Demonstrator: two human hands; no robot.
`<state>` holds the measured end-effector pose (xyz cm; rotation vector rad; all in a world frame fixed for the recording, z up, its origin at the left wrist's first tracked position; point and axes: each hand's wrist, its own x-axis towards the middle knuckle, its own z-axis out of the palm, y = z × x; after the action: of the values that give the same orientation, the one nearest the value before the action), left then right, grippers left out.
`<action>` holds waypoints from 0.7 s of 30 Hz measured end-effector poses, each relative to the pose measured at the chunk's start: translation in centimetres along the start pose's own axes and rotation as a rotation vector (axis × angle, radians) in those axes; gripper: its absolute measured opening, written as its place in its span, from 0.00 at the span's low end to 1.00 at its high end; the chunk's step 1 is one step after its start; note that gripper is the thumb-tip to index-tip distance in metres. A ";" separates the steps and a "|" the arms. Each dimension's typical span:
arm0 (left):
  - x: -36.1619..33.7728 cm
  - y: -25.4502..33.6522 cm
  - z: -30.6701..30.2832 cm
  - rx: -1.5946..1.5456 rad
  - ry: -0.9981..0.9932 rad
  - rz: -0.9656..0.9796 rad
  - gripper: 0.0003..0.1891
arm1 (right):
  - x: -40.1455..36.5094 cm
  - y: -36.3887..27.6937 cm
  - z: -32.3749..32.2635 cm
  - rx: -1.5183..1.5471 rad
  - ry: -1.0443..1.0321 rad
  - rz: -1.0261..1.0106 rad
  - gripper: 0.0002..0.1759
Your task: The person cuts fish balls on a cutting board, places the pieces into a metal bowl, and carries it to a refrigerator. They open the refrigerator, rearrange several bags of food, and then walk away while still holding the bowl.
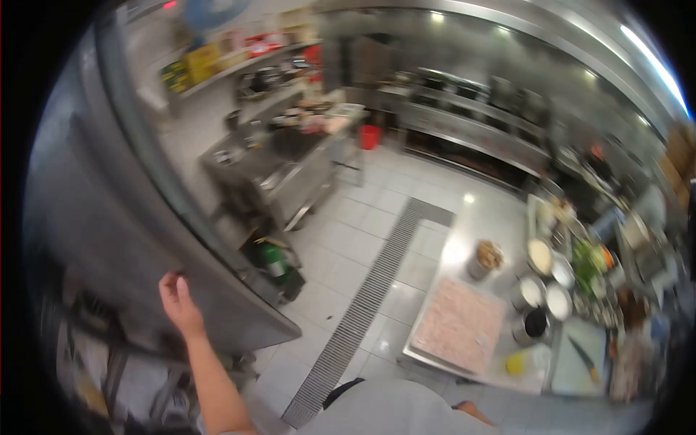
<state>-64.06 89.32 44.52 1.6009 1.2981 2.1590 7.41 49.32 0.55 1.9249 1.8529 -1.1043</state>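
Left hand (181, 304) is held out at eight o'clock, counting from the middle of the view. Its fingers are a little bent and loose, a bit apart from the thumb. Behind it is a big grey metal door (138, 210), which fills the side from seven to ten o'clock. I cannot tell if the fingertips touch the door or only come very near it. A small patch of skin (475, 413) pokes out by the grey shirt (406, 409) at five o'clock. I cannot tell if that is the right hand or part of the arm, or how its fingers are.

A green bottle (274, 259) stands near the door's edge at eight o'clock. A long floor drain (366, 308) runs from near one o'clock down to six o'clock.

At four o'clock is a shiny worktop (453, 243). On it is a wide, flat square of pale pink food (460, 326). Just above that is a pot of brown bits (487, 257), and tubs of white stuff (558, 301) are close by. A knife (580, 351) lies on a pale green board (565, 377), also at four o'clock.

Up near twelve o'clock, a red bucket (370, 136) sits on the floor. A blurry metal sink (290, 145) is at eleven o'clock.
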 end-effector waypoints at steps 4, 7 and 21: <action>2.4 -11.6 0.9 0.291 -0.081 -0.231 0.27 | 0.7 -5.0 5.0 0.820 0.055 0.645 0.21; 5.5 -21.9 -2.5 0.505 -0.155 -0.230 0.36 | -2.9 -10.3 6.5 0.751 0.079 0.608 0.25; -3.6 -11.0 15.6 0.127 -0.803 -0.170 0.20 | -18.4 -20.2 23.0 1.220 -0.057 1.048 0.25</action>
<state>-53.39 102.43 34.99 1.9956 1.2270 1.1289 -17.52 23.96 3.44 2.6998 -0.2632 -1.8826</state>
